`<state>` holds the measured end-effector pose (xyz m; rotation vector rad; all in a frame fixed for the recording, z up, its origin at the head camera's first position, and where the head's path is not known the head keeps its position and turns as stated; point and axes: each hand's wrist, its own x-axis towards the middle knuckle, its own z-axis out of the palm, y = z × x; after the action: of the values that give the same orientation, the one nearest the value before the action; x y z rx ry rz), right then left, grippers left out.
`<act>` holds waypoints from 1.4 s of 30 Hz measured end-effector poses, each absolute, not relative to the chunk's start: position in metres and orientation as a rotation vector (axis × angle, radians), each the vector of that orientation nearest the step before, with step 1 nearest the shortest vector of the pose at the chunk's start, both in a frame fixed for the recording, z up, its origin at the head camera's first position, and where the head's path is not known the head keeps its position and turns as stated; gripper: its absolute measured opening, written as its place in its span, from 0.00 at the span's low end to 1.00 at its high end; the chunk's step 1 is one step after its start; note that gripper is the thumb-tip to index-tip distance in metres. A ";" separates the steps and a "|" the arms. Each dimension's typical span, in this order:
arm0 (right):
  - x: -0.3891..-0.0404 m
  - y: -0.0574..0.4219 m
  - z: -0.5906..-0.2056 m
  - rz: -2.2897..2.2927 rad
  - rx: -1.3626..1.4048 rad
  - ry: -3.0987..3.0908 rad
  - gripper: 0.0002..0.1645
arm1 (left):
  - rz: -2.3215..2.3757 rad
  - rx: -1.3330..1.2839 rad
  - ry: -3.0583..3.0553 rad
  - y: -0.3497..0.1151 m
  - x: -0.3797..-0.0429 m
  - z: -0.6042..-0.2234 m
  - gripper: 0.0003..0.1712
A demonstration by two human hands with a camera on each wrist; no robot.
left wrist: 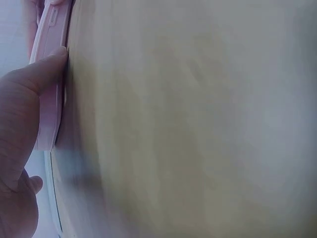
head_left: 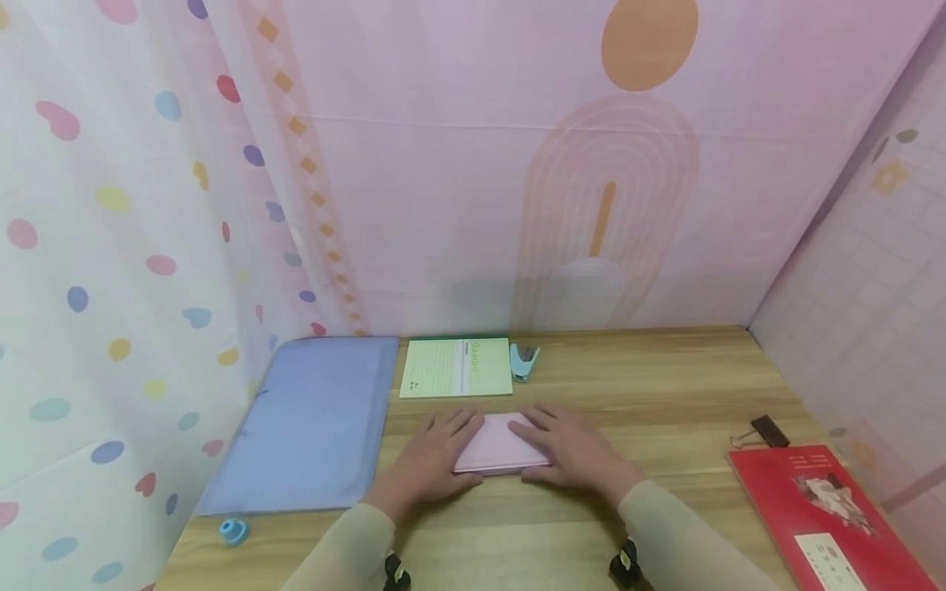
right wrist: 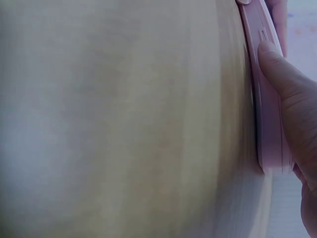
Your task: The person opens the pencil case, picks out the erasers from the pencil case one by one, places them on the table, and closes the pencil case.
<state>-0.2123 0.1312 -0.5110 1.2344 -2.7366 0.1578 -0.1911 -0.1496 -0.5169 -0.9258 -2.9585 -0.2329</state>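
A flat pink case (head_left: 502,443) lies on the wooden table in front of me, its thin lid line showing along the near side. My left hand (head_left: 432,455) grips its left end, fingers over the top and side, the thumb against the front face. At the right end my right hand (head_left: 576,451) holds it the same way. In the left wrist view the thumb of that hand rests on the front of the pink case (left wrist: 51,114). The right wrist view shows the other thumb close by a small slot in the front of the case (right wrist: 270,114).
Left of the hands lies a blue folder (head_left: 318,419), with a small blue round object (head_left: 234,531) below it. Behind the case are a green notebook (head_left: 436,369) and a light blue stapler (head_left: 523,363). A red book (head_left: 820,501) and a black binder clip (head_left: 770,431) lie at the right.
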 end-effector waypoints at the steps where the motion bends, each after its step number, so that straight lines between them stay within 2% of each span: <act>1: -0.210 0.132 -0.512 0.155 1.242 -2.730 0.45 | -0.237 -0.936 -2.962 -0.151 -0.188 -0.516 0.53; 20: -0.166 0.140 -0.509 0.232 1.399 -2.723 0.47 | -0.223 -1.092 -2.885 -0.170 -0.139 -0.517 0.51; 42: -0.167 0.140 -0.508 0.135 1.471 -2.617 0.44 | -0.163 -1.121 -2.788 -0.168 -0.137 -0.518 0.48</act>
<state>-0.1667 0.1395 -0.5083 1.4708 -2.6171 0.1345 -0.1367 -0.1680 -0.5176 -1.1209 -2.7881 -0.1631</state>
